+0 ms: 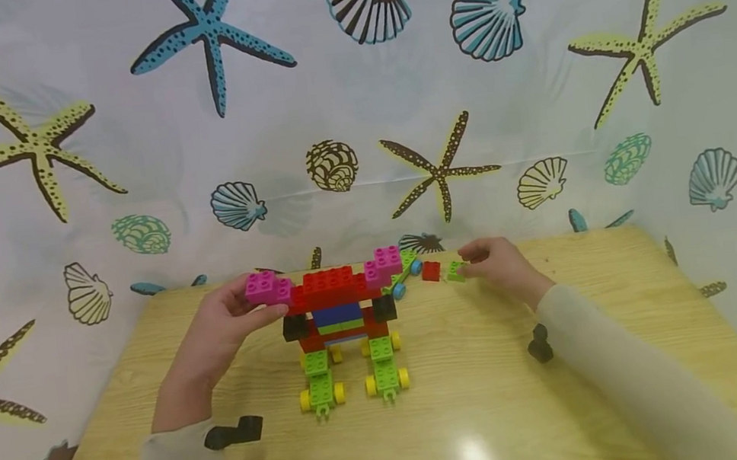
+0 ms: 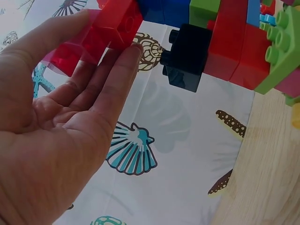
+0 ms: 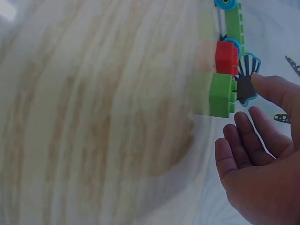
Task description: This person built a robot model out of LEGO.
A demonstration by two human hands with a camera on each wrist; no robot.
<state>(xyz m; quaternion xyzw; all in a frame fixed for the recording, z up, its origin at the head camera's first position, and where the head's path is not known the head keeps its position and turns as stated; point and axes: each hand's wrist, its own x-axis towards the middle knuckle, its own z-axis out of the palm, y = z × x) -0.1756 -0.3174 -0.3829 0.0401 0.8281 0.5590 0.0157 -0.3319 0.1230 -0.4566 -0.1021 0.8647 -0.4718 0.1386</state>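
Observation:
A toy figure built of blocks stands on two green wheeled bases with yellow wheels. My left hand holds its arm of pink bricks, thumb on one side and fingers on the other. Close beside that hand, a black brick juts from the figure's side in the left wrist view. My right hand is at a loose green brick, its fingers loosely bent. From the right wrist, a gap shows between this hand's fingers and the green brick; the palm holds nothing.
A loose red brick lies between the green brick and a green wheeled base with blue wheels, near the wooden table's back edge. Behind rises a white cloth printed with shells and starfish.

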